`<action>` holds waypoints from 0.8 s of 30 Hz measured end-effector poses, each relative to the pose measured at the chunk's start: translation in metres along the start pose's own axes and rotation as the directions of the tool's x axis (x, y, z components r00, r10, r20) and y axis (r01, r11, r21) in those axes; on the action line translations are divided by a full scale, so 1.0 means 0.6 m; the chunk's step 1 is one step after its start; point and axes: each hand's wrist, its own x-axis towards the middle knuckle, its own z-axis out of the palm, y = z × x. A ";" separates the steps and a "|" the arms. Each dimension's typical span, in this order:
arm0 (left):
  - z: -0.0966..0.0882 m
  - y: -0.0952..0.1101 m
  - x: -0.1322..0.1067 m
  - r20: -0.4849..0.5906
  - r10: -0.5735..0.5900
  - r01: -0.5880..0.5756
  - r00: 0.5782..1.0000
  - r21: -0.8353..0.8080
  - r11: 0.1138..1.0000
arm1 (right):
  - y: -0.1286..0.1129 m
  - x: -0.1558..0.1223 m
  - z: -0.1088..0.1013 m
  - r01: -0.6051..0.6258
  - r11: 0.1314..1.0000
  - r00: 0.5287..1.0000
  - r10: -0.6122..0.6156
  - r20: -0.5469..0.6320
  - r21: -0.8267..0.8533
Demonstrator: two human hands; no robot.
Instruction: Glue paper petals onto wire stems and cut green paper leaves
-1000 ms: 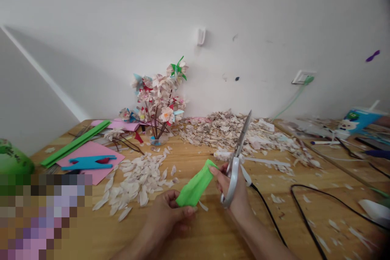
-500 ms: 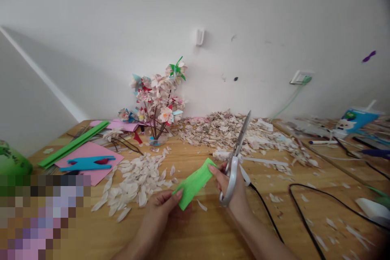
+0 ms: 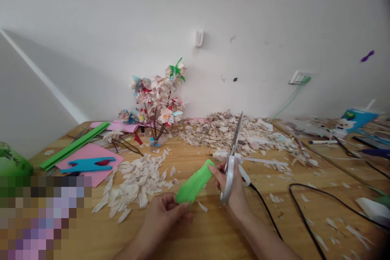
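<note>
A folded piece of green crepe paper (image 3: 194,182) is stretched between my two hands above the wooden table (image 3: 213,227). My left hand (image 3: 163,217) pinches its near end with closed fingers. My right hand (image 3: 231,189) grips the far end with its fingertips while white-handled scissors (image 3: 230,162) hang on its fingers, blades shut and pointing up and away. A heap of pale cut paper petals (image 3: 134,183) lies just left of my hands.
A small vase of paper flowers (image 3: 158,105) stands by the wall, with a big pile of paper scraps (image 3: 240,134) to its right. Pink, blue and green paper sheets (image 3: 88,158) lie at the left. Black cables (image 3: 307,215) cross the table at the right.
My left hand shifted its hold on the near end of the green paper, which now looks more rolled. The scissors tilted slightly more upright.
</note>
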 end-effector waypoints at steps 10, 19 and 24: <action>0.001 0.003 -0.007 0.060 0.195 -0.198 0.979 0.055 0.979 | -0.016 -0.005 0.000 -0.050 0.998 0.999 0.049 0.023 0.037; -0.037 0.014 -0.035 0.232 0.592 -0.625 0.771 0.105 0.773 | -0.025 -0.021 0.006 -0.403 0.896 0.885 0.330 0.327 0.188; -0.048 0.023 -0.041 0.424 0.573 -0.713 0.701 0.431 0.554 | -0.032 -0.024 0.008 -0.562 0.793 0.787 0.425 0.447 0.235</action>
